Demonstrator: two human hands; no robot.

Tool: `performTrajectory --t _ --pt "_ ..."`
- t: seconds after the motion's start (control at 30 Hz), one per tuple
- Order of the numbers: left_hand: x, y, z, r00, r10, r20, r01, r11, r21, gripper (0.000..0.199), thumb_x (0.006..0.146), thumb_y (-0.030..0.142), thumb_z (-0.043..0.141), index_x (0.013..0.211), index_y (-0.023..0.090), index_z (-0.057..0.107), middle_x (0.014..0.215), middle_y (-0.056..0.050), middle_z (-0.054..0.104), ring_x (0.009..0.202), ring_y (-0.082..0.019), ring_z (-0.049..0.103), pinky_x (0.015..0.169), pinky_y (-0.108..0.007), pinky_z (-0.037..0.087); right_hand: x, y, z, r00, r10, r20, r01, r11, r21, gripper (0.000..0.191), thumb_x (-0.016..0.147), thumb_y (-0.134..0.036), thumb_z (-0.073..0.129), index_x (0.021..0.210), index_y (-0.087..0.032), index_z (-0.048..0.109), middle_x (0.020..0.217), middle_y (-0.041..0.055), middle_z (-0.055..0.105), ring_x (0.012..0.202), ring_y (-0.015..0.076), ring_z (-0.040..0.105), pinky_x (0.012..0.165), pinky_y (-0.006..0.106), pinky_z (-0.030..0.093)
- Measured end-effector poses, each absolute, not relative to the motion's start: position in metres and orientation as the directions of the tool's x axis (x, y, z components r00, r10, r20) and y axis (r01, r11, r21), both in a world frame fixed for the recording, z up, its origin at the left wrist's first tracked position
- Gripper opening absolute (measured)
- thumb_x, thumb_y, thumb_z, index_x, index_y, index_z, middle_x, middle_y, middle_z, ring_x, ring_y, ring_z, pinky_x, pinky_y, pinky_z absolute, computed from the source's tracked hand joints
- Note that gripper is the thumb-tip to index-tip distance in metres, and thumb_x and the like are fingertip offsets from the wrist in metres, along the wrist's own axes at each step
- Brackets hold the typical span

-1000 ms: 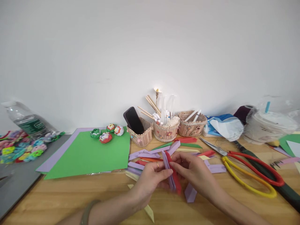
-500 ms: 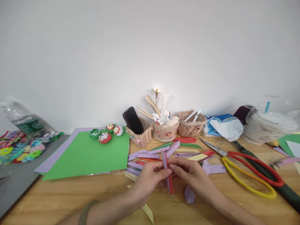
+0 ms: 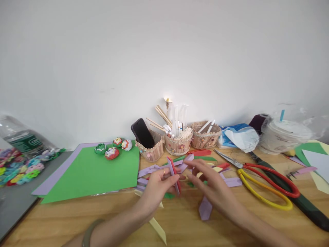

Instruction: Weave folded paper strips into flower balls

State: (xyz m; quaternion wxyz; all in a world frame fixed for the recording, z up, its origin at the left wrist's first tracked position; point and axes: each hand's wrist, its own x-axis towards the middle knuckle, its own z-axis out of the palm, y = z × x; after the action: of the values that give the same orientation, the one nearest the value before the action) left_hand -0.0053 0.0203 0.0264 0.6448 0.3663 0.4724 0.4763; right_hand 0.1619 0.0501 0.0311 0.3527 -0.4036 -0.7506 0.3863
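Between the thumb and fingers of my left hand (image 3: 157, 187) is a folded paper strip (image 3: 173, 175), purple and red, held on a slant above the table. My right hand (image 3: 213, 181) is just to its right, fingers apart and slightly blurred; I see nothing in it. Behind both hands lies a loose heap of folded purple, red, green and cream paper strips (image 3: 151, 168). A purple folded piece (image 3: 205, 208) lies under my right wrist, and a cream strip (image 3: 158, 230) lies near my left forearm.
Green paper (image 3: 97, 175) carrying several small paper flowers (image 3: 112, 153) lies at left. Wooden baskets (image 3: 151, 151) with a phone (image 3: 143, 133) and sticks stand against the wall. Scissors (image 3: 267, 185), a tissue pack (image 3: 238, 135) and a lidded cup (image 3: 285, 135) are at right.
My right hand has come off the folded strip and its fingers have spread. The left hand keeps the strip, which is now turned to a steeper slant. The view has shifted slightly.
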Motion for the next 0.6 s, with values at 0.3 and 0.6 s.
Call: performTrajectory --t 0.3,0.6 --pt "-0.009 0.024 0.046 -0.036 0.996 -0.08 -0.393 0.059 0.918 0.026 0.069 0.029 0.069 0.088 0.013 0.064 0.083 -0.007 0.07 0.08 -0.019 0.064 0.066 -0.027 0.049 0.152 0.047 0.035 -0.731 0.638 -0.24 0.135 -0.21 -0.968 0.056 0.072 -0.055 0.057 0.113 -0.016 0.053 0.079 0.0035 0.062 0.058 0.0113 0.058 0.056 0.025 0.045" --pt "-0.023 0.032 0.066 -0.115 0.993 -0.03 -0.58 -0.043 0.813 0.017 0.074 0.02 0.064 0.09 0.013 0.065 0.085 -0.006 0.07 0.08 -0.016 0.065 0.073 -0.027 0.05 0.181 0.081 0.046 -0.494 0.868 0.055 0.588 0.38 -0.714 0.05 0.089 -0.049 0.025 0.097 -0.014 0.06 0.054 -0.002 0.048 0.048 0.0113 0.049 0.046 0.022 0.04"
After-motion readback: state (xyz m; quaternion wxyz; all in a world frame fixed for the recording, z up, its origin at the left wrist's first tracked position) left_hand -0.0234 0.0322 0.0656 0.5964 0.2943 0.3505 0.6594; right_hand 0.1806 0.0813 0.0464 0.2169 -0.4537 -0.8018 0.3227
